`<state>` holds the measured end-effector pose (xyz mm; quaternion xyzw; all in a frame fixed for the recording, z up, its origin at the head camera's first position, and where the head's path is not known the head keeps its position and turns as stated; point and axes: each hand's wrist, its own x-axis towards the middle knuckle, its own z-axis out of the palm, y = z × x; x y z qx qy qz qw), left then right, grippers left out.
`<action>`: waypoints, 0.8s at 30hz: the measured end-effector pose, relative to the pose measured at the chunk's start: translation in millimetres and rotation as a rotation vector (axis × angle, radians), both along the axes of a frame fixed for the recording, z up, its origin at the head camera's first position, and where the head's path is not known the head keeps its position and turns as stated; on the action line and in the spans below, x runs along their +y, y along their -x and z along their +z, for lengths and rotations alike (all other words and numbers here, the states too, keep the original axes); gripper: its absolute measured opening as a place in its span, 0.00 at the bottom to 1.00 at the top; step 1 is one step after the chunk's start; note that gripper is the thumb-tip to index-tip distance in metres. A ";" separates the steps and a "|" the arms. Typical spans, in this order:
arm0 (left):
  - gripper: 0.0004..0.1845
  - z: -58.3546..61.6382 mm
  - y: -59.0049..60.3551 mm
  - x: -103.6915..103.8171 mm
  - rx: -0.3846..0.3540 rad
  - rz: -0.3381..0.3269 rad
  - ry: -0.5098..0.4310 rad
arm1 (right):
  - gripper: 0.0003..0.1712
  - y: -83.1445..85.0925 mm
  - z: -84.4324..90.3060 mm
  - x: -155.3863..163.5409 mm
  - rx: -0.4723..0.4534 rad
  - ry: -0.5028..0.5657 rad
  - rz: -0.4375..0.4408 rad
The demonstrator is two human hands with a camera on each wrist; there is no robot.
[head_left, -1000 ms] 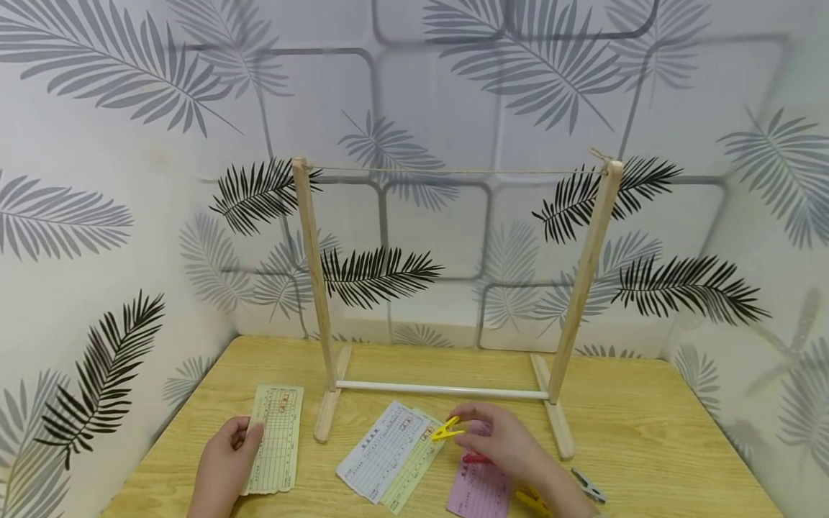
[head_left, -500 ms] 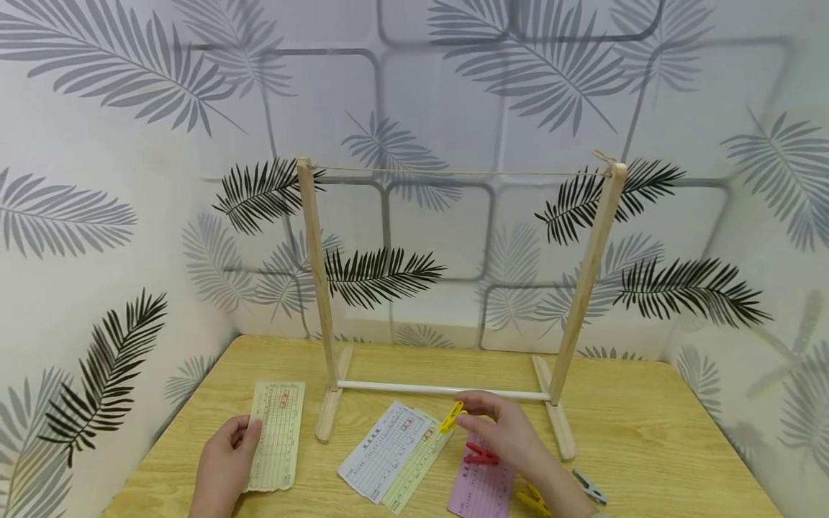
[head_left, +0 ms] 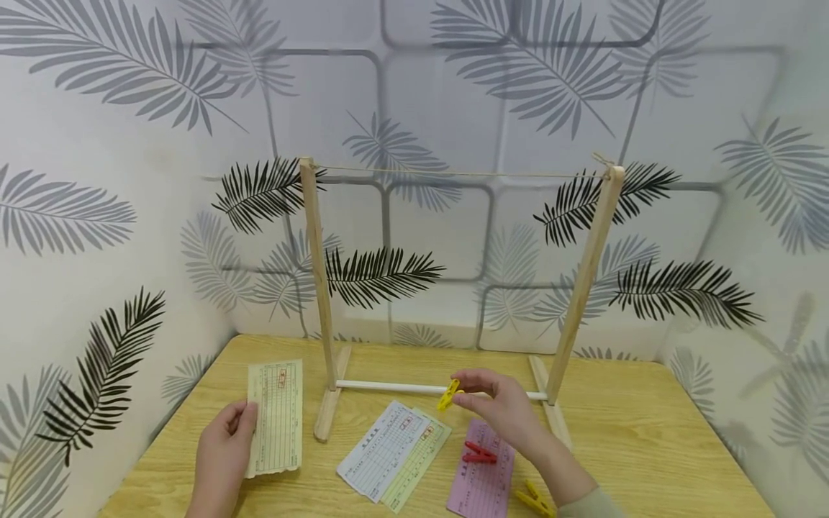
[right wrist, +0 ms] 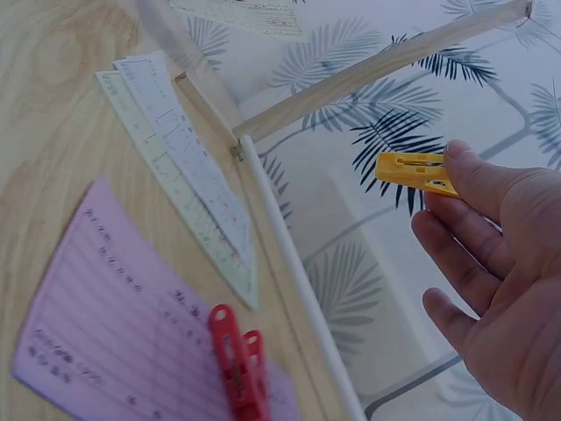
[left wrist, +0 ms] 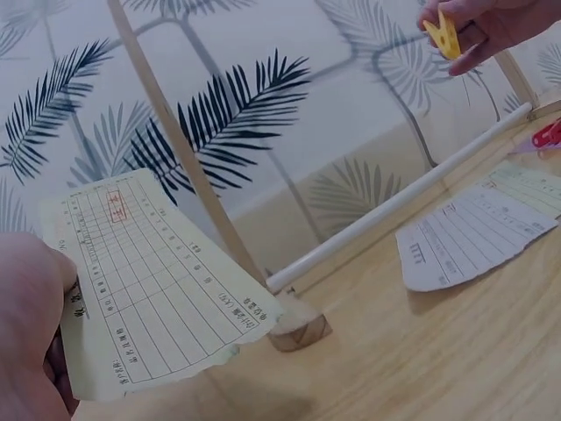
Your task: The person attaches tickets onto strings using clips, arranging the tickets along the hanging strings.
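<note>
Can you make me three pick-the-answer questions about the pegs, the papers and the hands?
1. Where is the red plastic clothes peg?
A. on the pink paper slip
B. clipped to the string
C. in the left hand

2. How many yellow plastic clothes pegs show in the head view?
A. none
B. two
C. five

3. What is the left hand doing?
A. lying flat on the wooden table
B. gripping a pale green printed slip
C. holding a peg

Answers:
1 A, the red peg lies on the pink paper slip.
2 B, one yellow peg is pinched by the right hand, another lies on the wooden table.
3 B, its fingers curl round the pale green printed slip.
</note>
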<state>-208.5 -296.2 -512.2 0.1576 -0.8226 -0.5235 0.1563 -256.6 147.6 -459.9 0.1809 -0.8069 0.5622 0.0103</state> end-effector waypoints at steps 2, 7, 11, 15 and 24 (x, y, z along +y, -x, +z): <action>0.31 6.5 0.7 1.6 0.012 0.000 -0.006 | 0.17 1.3 8.5 -1.3 0.017 -0.018 -0.004; 0.33 25.6 1.4 8.6 0.037 -0.008 -0.033 | 0.16 3.1 25.7 -6.7 0.021 -0.053 -0.024; 0.30 41.3 1.3 17.7 0.095 -0.027 -0.043 | 0.16 3.6 39.8 -9.3 0.047 -0.084 -0.023; 0.24 54.9 4.5 27.8 0.169 -0.050 -0.062 | 0.16 6.6 58.7 -10.6 0.108 -0.101 -0.009; 0.19 76.6 11.3 50.2 0.242 -0.126 -0.127 | 0.15 11.6 106.8 -17.3 0.243 -0.199 -0.031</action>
